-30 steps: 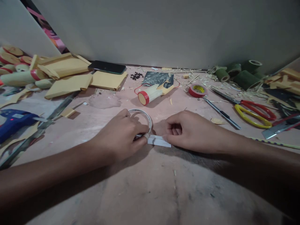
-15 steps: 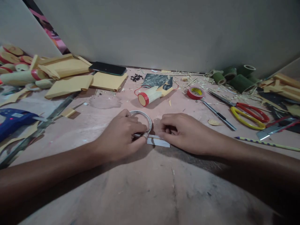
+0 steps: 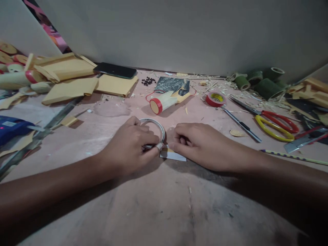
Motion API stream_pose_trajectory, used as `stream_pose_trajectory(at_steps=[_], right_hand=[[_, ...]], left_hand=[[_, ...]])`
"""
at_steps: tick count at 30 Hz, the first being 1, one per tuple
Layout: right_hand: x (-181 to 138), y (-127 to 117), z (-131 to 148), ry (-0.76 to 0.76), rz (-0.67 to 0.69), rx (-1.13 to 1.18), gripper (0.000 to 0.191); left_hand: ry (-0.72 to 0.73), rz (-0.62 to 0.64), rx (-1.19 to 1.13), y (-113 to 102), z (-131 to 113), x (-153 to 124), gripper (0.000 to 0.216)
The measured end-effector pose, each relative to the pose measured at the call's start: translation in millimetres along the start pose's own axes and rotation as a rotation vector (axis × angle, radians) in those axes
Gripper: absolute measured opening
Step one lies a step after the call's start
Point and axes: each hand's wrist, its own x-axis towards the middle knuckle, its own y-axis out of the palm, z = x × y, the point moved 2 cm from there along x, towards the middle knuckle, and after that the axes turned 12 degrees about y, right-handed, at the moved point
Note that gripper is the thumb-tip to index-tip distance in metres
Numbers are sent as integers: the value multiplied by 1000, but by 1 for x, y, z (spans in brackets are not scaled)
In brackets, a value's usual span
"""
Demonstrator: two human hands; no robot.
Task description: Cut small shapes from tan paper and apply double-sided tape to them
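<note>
My left hand (image 3: 132, 146) is closed around a thin white roll of tape (image 3: 156, 123) lying flat on the pinkish tabletop (image 3: 164, 205), thumb pressed at the roll's near edge. A short white strip of tape (image 3: 173, 155) runs from the roll to the right. My right hand (image 3: 198, 143) rests on that strip, its fingertips pinched together on the strip's end beside the roll.
A red-capped bamboo tube (image 3: 162, 102) lies just behind the roll. To the right lie a red tape roll (image 3: 216, 99), a craft knife (image 3: 241, 123), red-and-yellow scissors (image 3: 275, 122) and green bamboo rings (image 3: 263, 83). Cardboard pieces (image 3: 70, 77), a phone (image 3: 114, 70) and a blue glue gun (image 3: 14, 124) lie left.
My right hand's fingertips have slid left along the strip toward the roll. The left hand keeps its hold on the roll.
</note>
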Motion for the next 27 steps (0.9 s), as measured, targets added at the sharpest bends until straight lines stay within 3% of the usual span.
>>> stream_pose_trajectory(at_steps=[10, 13, 19, 27], right_hand=[[2, -5, 1, 52, 135, 37, 27], [5, -4, 0, 86, 49, 23, 31], [4, 1, -2, -41, -177, -46, 25], [3, 2, -2, 34, -129, 6, 28]], left_hand=[[84, -114, 116, 3, 2, -4, 32], [65, -135, 166, 1, 2, -3, 30], [-13, -119, 219, -3, 0, -1, 27], [-57, -74, 189, -2, 1, 1, 30]])
